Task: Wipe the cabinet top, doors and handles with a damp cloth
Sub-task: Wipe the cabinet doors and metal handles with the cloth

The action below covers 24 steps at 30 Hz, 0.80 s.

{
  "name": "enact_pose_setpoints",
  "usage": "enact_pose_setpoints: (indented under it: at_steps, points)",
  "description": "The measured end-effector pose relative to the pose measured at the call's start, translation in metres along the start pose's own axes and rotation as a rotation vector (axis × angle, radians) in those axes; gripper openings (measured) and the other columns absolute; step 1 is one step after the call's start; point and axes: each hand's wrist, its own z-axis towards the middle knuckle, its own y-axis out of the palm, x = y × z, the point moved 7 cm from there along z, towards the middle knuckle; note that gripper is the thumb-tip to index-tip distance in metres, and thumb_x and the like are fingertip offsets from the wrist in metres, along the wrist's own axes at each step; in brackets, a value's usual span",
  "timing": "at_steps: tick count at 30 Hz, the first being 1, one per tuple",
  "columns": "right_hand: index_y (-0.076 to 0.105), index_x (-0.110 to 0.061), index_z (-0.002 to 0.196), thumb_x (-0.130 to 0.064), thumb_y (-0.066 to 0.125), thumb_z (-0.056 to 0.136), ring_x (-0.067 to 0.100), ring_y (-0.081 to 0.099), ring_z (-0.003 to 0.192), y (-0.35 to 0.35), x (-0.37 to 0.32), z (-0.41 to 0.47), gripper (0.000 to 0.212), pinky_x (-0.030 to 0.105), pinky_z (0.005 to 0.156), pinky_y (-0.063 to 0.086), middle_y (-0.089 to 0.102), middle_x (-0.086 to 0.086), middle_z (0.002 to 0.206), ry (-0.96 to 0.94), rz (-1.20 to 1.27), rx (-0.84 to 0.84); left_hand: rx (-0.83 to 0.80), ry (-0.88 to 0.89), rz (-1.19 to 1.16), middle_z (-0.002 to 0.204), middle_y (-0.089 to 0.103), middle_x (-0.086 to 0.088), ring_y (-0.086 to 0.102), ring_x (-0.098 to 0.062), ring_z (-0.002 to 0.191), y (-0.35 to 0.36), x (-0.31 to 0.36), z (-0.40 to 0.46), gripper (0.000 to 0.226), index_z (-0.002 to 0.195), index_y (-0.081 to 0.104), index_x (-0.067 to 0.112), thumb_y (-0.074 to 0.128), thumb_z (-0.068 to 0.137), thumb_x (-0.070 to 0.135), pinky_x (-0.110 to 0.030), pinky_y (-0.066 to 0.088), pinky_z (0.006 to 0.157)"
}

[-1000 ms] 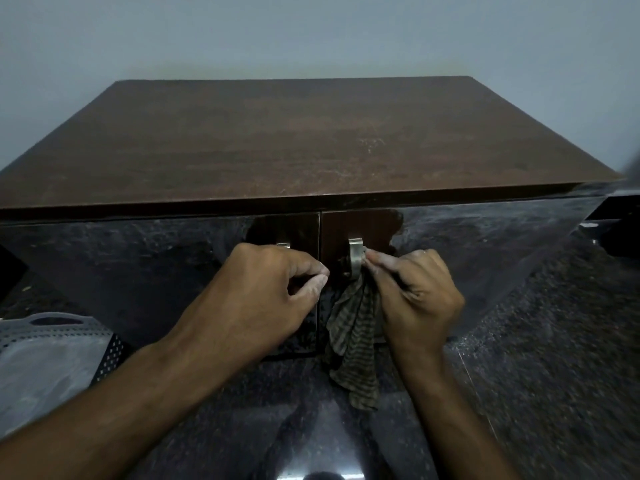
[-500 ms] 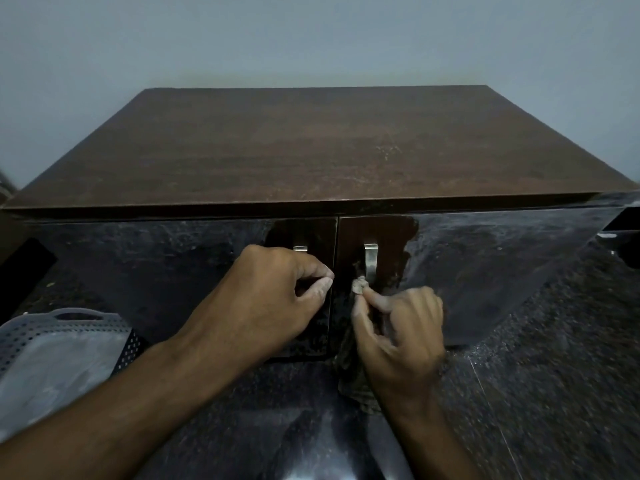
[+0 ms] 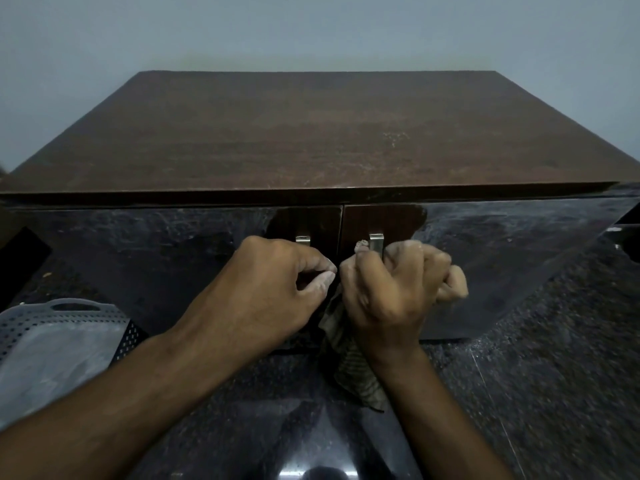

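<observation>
Dark brown wood-grain cabinet top [image 3: 311,133] above glossy near-black doors [image 3: 156,258] with silver metal handles [image 3: 376,242]. A cloth [image 3: 356,368] — olive-grey with thin dark stripes. Black speckled floor [image 3: 554,375]; a pale grey perforated basket [image 3: 52,341]; a blue-grey wall [image 3: 311,29].

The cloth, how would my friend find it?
Look at the dark brown cabinet, then down to its two silver door handles. The right hand grips the cloth at the right handle. It is the only soft, striped thing, hanging down.
</observation>
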Motion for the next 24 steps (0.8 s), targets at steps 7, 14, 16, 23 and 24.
enact_pose_setpoints:
  at_steps: [7,14,16,23,24]
  points:
    - [0.061,-0.014,0.066,-0.013,0.073,0.082,0.023,0.043,0.079,0.001,0.008,-0.013,0.020,0.047,0.074,0.039,0.052,0.005,0.072,-0.003,0.021,-0.086,-0.082,-0.005,0.013,0.113,0.071,0.014,0.063,0.005,0.105,0.018,0.001,0.003,0.031,0.120,0.068,0.030,0.063,0.090,0.033,-0.018,0.052,0.091]
    - [0.067,0.007,0.073,0.009,0.075,0.081,0.018,0.060,0.077,-0.016,0.017,-0.017,0.011,0.017,0.074,0.050,0.064,0.015,0.080,0.218,0.414,-0.031,-0.114,0.005,-0.001,0.131,0.062,0.014,0.052,0.006,0.120,0.031,0.000,0.005,0.041,0.134,0.057,0.028,0.058,0.093,0.028,0.001,0.032,0.093]
    - [0.069,0.009,0.077,0.008,0.074,0.083,0.015,0.061,0.081,-0.017,0.022,-0.003,0.008,0.012,0.079,0.048,0.066,0.016,0.084,0.274,0.437,0.000,-0.115,-0.001,-0.029,0.131,0.062,0.014,0.052,0.007,0.119,0.033,0.000,0.007,0.042,0.135,0.056,0.028,0.059,0.092,0.027,0.000,0.034,0.092]
    - [0.072,0.008,0.086,0.008,0.073,0.085,0.019,0.065,0.085,-0.014,0.031,-0.006,0.002,0.020,0.082,0.050,0.069,0.012,0.089,0.335,0.487,-0.056,-0.104,0.024,-0.070,0.130,0.061,0.016,0.043,0.021,0.108,0.035,0.001,0.005,0.042,0.135,0.056,0.028,0.060,0.093,0.024,0.011,0.029,0.081]
    - [0.072,0.007,0.086,0.008,0.073,0.085,0.018,0.065,0.086,-0.013,0.031,-0.014,0.002,0.019,0.082,0.050,0.069,0.012,0.089,0.340,0.493,-0.079,-0.106,0.029,-0.072,0.129,0.062,0.016,0.045,0.021,0.107,0.035,0.001,0.005,0.041,0.134,0.057,0.028,0.060,0.093,0.024,0.010,0.031,0.082]
